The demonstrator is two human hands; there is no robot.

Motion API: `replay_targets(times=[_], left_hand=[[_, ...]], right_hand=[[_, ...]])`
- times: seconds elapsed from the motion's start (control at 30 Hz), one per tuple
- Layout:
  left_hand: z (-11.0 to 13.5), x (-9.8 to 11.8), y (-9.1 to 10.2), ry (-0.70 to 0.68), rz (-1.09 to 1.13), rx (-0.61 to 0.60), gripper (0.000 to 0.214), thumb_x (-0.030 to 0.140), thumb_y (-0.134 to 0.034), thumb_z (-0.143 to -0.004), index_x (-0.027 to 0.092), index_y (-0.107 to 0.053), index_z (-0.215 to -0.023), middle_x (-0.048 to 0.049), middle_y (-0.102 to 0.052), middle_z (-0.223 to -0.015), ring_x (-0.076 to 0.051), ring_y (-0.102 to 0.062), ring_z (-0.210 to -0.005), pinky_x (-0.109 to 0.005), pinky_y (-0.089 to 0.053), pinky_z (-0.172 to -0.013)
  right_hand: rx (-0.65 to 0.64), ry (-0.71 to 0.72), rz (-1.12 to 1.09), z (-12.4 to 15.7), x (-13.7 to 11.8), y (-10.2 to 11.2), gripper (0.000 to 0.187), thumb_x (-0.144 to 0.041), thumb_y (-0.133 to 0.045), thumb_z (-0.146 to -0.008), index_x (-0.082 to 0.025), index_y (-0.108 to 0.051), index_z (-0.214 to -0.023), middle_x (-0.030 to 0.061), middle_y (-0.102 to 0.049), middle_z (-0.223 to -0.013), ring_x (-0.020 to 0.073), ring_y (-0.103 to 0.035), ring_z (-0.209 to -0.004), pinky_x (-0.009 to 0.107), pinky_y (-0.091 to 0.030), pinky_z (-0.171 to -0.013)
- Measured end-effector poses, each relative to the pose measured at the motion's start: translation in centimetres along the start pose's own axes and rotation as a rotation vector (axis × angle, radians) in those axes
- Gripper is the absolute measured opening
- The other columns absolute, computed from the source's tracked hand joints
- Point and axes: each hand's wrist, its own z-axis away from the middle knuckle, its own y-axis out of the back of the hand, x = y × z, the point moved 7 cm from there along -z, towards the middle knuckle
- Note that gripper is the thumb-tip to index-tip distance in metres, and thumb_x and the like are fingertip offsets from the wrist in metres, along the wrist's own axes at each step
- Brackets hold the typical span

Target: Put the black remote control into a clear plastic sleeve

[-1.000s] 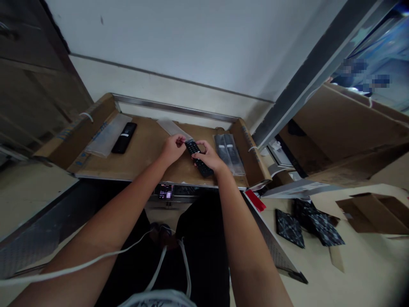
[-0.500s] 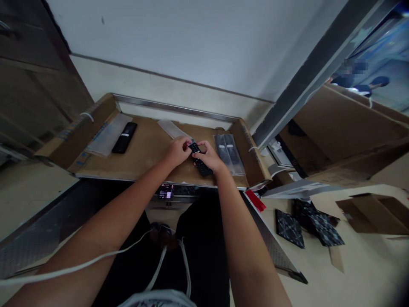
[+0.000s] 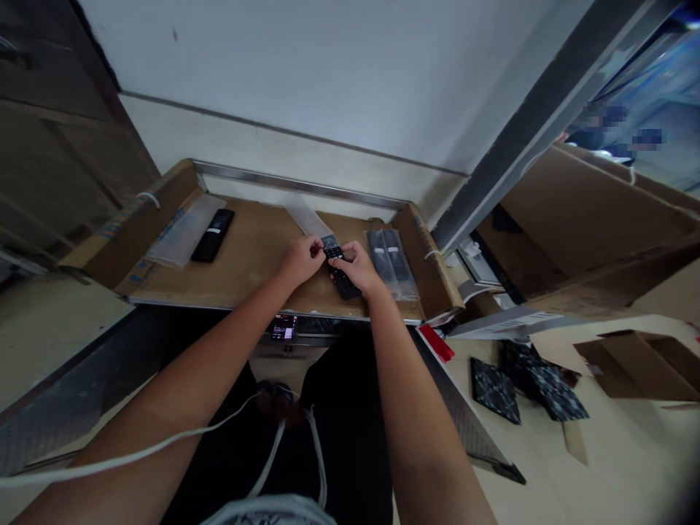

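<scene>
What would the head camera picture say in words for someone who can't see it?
Two bare hands, left hand and right hand, hold a black remote over a cardboard-lined bench, its far end meeting a clear plastic sleeve. Bagged remotes lie to the right; another remote rests on plastic at far left.

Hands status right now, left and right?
Left hand: closed, pinching the clear bag.
Right hand: closed on the black remote.
</scene>
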Motion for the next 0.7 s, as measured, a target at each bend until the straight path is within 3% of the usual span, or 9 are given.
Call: replay_targets(times=[0.4,0.6,0.7], left_hand=[[0.00,0.15,0.04,-0.008,0.004,-0.026,0.008,0.015,-0.060,-0.075,0.017,-0.065,-0.081,-0.0019,-0.067,-0.075,-0.015,-0.059,-0.067,-0.027,-0.045,-0.067],[0.11,0.70,-0.10,-0.043,0.032,-0.060,0.006,0.016,-0.060,-0.075,0.016,-0.064,-0.080,-0.0015,-0.066,-0.074,-0.014,-0.057,-0.065,-0.026,-0.044,-0.065],[0.17,0.81,-0.09,-0.053,0.049,-0.061,0.007,0.015,-0.060,-0.075,0.017,-0.064,-0.079,-0.0008,-0.066,-0.073,-0.013,-0.057,-0.065,-0.025,-0.043,-0.064]], right_hand=[[0.058,-0.007,-0.032,0.10,0.19,0.28,0.058,-0.043,-0.084,-0.056,-0.026,-0.036,-0.084,-0.0092,-0.060,-0.064,0.0171,-0.065,-0.052,0.025,-0.049,-0.048],[0.053,-0.003,-0.030,0.28,0.02,0.24,0.059,-0.045,-0.083,-0.058,-0.027,-0.042,-0.096,-0.0070,-0.066,-0.068,0.0172,-0.064,-0.054,0.027,-0.049,-0.051],[0.083,0.027,0.040,0.16,0.07,0.61,0.055,-0.049,-0.082,-0.058,-0.025,-0.046,-0.091,-0.0042,-0.066,-0.070,0.0174,-0.064,-0.059,0.028,-0.049,-0.054]])
